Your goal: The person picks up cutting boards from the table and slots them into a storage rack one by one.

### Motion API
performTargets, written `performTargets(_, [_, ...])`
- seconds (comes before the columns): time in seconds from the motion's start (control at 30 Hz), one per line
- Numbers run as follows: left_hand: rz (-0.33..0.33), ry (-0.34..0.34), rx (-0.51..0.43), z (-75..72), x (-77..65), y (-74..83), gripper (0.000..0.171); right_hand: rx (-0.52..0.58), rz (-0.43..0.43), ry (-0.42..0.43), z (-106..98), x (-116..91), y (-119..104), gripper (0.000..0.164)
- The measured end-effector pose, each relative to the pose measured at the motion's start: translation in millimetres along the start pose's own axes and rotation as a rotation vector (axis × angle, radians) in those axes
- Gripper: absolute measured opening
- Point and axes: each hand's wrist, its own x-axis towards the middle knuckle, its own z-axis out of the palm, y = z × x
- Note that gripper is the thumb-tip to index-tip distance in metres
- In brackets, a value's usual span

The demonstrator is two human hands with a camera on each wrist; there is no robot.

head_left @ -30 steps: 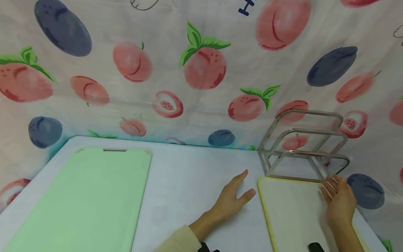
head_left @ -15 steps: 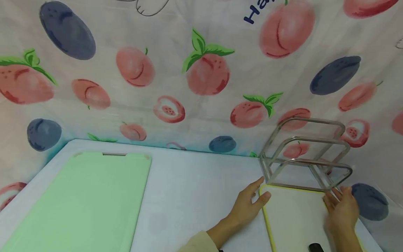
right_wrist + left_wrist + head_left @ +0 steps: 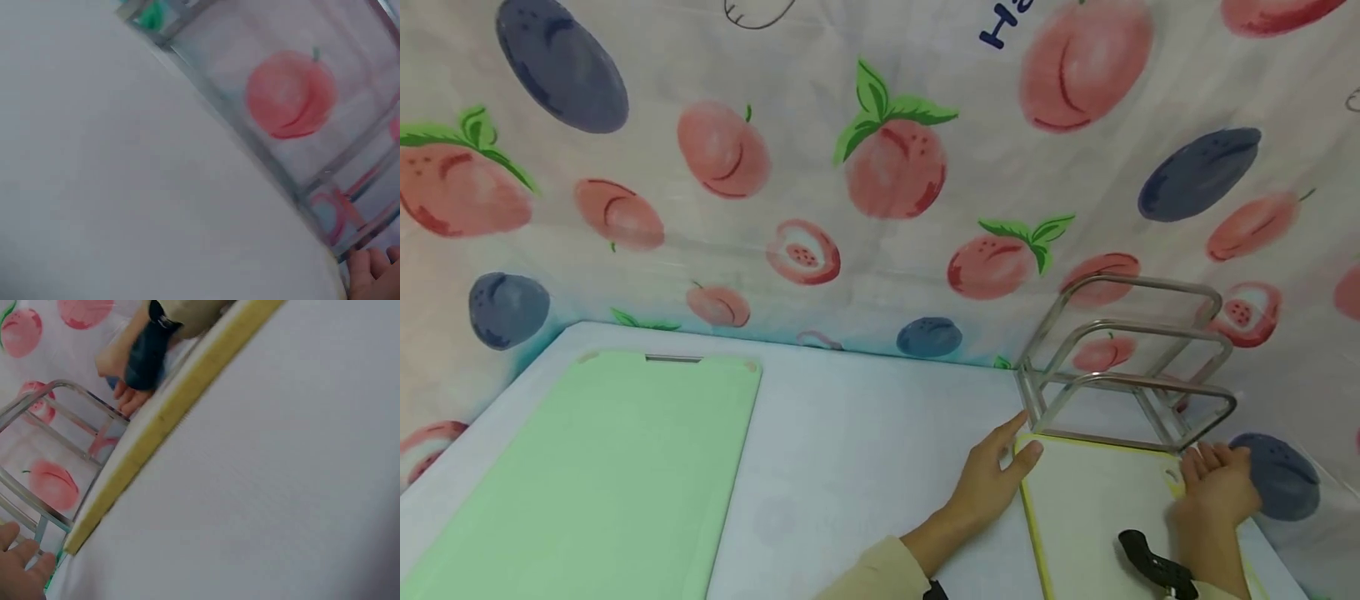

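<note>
Blue "Ha" (image 3: 998,28) above yellow-edged board (image 3: 1093,500)

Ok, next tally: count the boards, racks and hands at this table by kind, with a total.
Boards: 2 (green board, yellow-edged white board)
Racks: 1 (metal wire rack)
Hands: 2 (left hand, right hand)
Total: 5

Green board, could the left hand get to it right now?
Probably yes: nothing stands on the white tabletop between the left hand and the green board, though the hand would likely need to swing left.
</note>
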Motion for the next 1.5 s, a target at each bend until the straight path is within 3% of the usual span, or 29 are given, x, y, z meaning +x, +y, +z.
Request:
performTargets(0.07, [-0.041,0.037,-0.051,3.4,3.5,0.2,0.049,-0.011,-0.062,-0.005,3.4,-5.2,6.2,0.02])
performTargets(0.13, [-0.052,0.061,-0.071,7.3,7.8,-0.5,0.05,-0.13,-0.15,-0.027,5.5,-11.0,13.3,0.019])
performTargets(0.2, [-0.043,0.067,-0.055,11.7,11.4,-1.5,0.052,-0.31,-0.235,-0.035,4.9,-16.6,19.8,0.02])
performTargets(0.33, [0.04,0.021,0.047,18.6,14.3,-5.5,0.054,-0.485,-0.323,-0.026,1.3,-21.5,23.9,0.022])
performTargets(0.43, [0.09,0.008,0.097,20.6,15.4,-7.2,0.052,-0.501,-0.343,-0.039,0.0,-21.4,23.0,0.023])
performTargets(0.53, [0.086,-0.003,0.119,21.4,16.3,-6.9,0.053,-0.482,-0.353,-0.081,-0.6,-21.8,21.1,0.029])
performTargets(0.73, [0.088,-0.124,0.309,24.8,13.8,-5.2,0.061,-0.391,-0.322,-0.141,-2.3,-22.9,17.5,0.038])
performTargets(0.83, [0.065,-0.145,0.355,25.7,11.1,-6.5,0.064,-0.35,-0.303,-0.163,-3.8,-21.9,19.6,0.038])
performTargets(0.93, [0.041,-0.153,0.347,25.4,11.1,-7.6,0.066,-0.331,-0.311,-0.202,-4.7,-21.1,22.4,0.039])
performTargets(1.2, [-0.014,-0.12,0.184,21.3,15.7,-10.5,0.063,-0.344,-0.329,-0.264,-3.1,-15.7,26.0,0.037])
performTargets(1.5, [0.007,-0.105,0.234,20.0,14.7,-13.5,0.063,-0.44,-0.324,-0.259,-8.2,-14.5,27.8,0.041])
